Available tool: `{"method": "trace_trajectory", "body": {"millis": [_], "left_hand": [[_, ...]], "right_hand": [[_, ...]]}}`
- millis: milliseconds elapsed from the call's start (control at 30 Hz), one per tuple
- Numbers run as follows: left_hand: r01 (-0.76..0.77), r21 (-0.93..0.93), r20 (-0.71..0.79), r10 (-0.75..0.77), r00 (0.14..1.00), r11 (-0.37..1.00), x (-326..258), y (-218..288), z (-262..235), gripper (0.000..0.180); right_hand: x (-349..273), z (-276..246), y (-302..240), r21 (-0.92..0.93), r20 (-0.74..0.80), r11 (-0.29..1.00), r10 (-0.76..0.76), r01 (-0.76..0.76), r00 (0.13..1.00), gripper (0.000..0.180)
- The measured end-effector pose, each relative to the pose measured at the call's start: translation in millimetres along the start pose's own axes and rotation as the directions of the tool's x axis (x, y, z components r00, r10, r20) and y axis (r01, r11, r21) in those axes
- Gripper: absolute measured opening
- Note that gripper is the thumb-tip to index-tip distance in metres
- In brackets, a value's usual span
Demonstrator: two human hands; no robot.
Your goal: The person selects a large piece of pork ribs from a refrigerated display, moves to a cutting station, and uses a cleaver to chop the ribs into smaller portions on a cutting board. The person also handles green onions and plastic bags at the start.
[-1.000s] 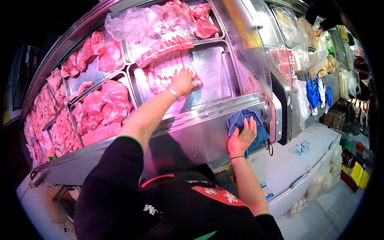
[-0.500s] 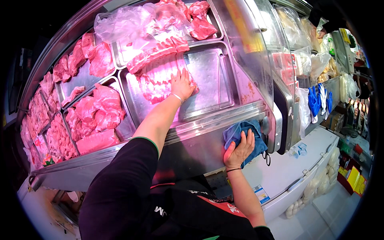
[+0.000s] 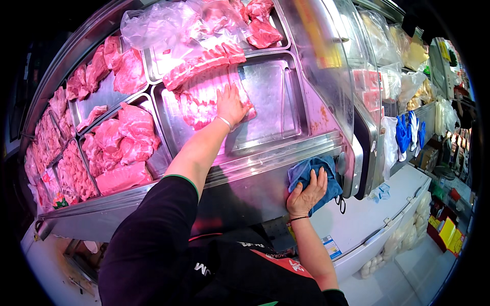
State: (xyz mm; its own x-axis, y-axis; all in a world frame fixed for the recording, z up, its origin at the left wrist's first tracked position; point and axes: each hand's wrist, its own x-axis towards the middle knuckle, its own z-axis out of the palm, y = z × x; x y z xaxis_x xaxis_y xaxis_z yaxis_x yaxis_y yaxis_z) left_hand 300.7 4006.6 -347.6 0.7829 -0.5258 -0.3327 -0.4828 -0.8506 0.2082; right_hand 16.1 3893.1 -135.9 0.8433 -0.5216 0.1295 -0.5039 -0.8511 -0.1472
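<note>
My left hand [image 3: 232,106] rests palm down, fingers spread, on a flat slab of pork ribs [image 3: 196,107]. It is open and grips nothing. The ribs lie in the left part of a wide metal tray [image 3: 268,97], with a thicker bone-in strip [image 3: 204,65] along their far edge. My right hand [image 3: 308,194] holds a blue cloth [image 3: 331,189] pressed against the metal front of the counter [image 3: 250,196], below its right end. The cloth is bunched, and part of it is hidden under my palm and fingers.
Trays of raw meat [image 3: 122,135] fill the left of the case. Plastic film [image 3: 163,28] covers meat at the back. A clear curved panel [image 3: 326,66] borders the right side. Beyond hang blue gloves [image 3: 401,133] above a white chest [image 3: 367,214].
The view has shifted slightly. My left hand stays on the ribs. My right hand stays on the cloth, whose folds have changed a little.
</note>
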Motion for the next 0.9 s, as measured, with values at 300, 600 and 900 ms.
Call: {"method": "trace_trajectory", "body": {"millis": [300,600,900], "left_hand": [[-0.003,-0.094,0.019,0.005,1.000,0.996,4,-12,6,0.092],[0.023,-0.032,0.038,-0.022,0.999,0.999,-5,-25,-2,0.092],[0.024,-0.092,0.042,-0.020,0.999,0.995,-17,-35,-5,0.092]], "right_hand": [[-2,5,-3,-0.007,-0.010,1.000,-0.002,0.002,1.000,0.052],[0,-1,-9,-0.018,-0.019,1.000,-0.010,0.010,1.000,0.051],[-4,-3,-11,-0.020,-0.022,1.000,-0.011,0.011,1.000,0.050]]}}
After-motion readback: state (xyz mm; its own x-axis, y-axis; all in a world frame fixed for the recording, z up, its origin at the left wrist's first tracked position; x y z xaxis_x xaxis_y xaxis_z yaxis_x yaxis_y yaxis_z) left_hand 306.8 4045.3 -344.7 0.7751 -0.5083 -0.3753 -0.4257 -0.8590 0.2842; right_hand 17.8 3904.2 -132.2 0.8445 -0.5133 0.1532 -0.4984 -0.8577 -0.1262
